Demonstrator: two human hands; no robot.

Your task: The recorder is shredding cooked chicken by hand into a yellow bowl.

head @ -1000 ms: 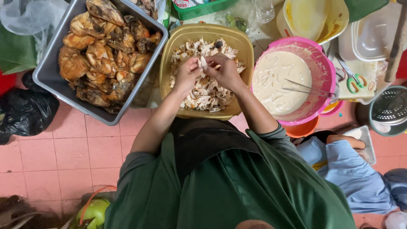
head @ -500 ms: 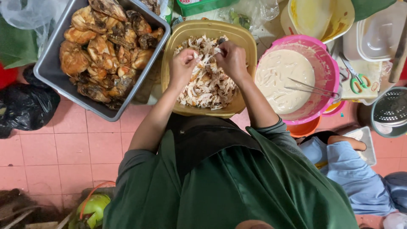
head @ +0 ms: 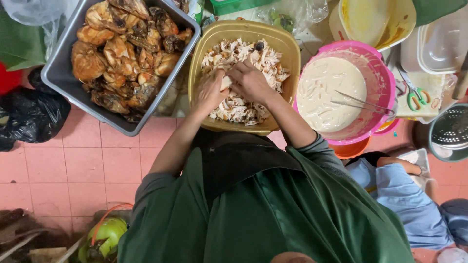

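1. Over the yellow tub of shredded chicken, left hand and right hand meet, each grip pinching one pale chicken piece.
2. Beside it, a grey tray holds roasted chicken.

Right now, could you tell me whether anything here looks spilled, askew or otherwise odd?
Nothing looks spilled. The one oddity: a wire whisk lies tipped in the batter of the pink bowl, handle resting on its rim.

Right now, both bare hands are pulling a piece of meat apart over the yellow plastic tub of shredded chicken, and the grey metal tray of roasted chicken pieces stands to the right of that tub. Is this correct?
Not quite. In the head view the grey metal tray of roasted chicken pieces stands to the left of the yellow plastic tub, not the right. On the right stands a pink bowl of pale batter. The left hand and right hand do work over the tub.
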